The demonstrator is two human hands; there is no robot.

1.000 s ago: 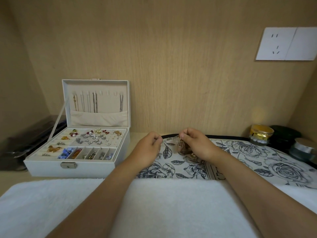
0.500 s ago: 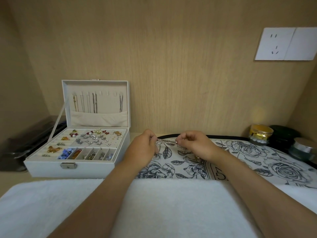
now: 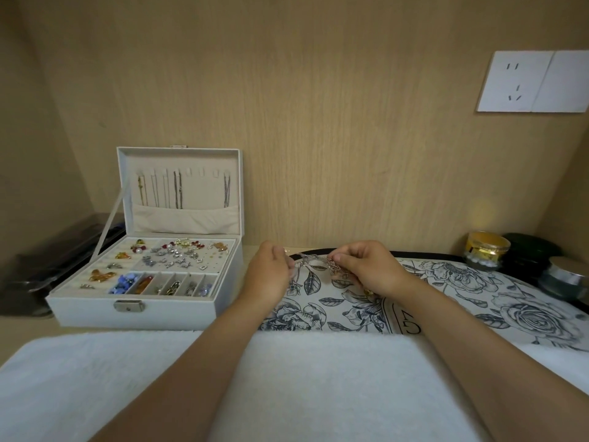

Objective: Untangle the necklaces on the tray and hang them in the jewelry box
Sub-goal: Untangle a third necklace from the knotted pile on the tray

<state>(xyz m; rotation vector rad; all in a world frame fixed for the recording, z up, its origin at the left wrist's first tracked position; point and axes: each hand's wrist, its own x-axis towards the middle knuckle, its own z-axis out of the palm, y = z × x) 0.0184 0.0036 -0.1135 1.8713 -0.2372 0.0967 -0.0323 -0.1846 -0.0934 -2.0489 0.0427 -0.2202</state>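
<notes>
You hold the necklace [image 3: 314,258] just above the far part of the floral tray [image 3: 452,283], with a short run of chain drawn between your hands. Your left hand [image 3: 269,273] has its grip pinched on one end, fingers curled. Your right hand [image 3: 371,270] has its grip closed on a bunched, knotted part at the fingertips. The step in hand looks like teasing that knot apart. To do it well, I judge that you should slacken the chain rather than pull, since a fine chain drawn taut only tightens its knot. Let the left end go loose, roll the bunch between right thumb and forefinger to open its loops, then feed the free end back through. Work low over the tray, so that anything that slips lands there and not in the white towel [image 3: 287,387]. The stretched piece runs nearly level, left to right across your view. Its long axis is roughly parallel to the tray's back rim, and the tangled end points to your right. How much chain hides under the right hand cannot be told. The jewelry box [image 3: 137,309] stands open on the table [image 3: 22,327], left of the tray and near your left hand. Chains [image 3: 177,190] hang in its lid, and some hooks [image 3: 201,171] look free. For hanging, the necklace's axis must turn from level to upright.
</notes>
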